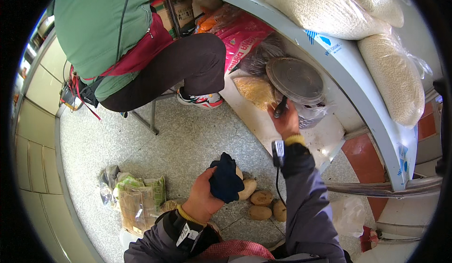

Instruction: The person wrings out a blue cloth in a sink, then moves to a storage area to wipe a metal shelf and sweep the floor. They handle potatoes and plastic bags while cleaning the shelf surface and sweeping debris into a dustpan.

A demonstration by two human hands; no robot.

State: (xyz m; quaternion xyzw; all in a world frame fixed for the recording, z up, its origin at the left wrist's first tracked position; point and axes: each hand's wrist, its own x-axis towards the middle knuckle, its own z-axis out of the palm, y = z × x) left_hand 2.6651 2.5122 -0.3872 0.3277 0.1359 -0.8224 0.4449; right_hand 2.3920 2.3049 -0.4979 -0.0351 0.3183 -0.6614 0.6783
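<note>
My left hand [203,196] holds a folded dark navy cloth [226,178] above the speckled floor. Farther forward and to the right, my right hand [286,120] grips a small black object [280,107], its kind unclear. That hand is by the near edge of a round container's clear plastic lid [296,79]. Just beyond it lies a plastic bag of yellow grain or bits [256,90] on a pale low shelf board [247,116]. Several brown potato-like tubers [260,213] rest on the floor to the right of my left hand.
A seated person in a green top [102,26] and dark trousers is at the upper left. Packets [136,206] lie on the floor at the left. A curved grey shelf edge [339,62] bears bags of pale grain [317,9]. A pink plastic bag [243,37] sits beneath it.
</note>
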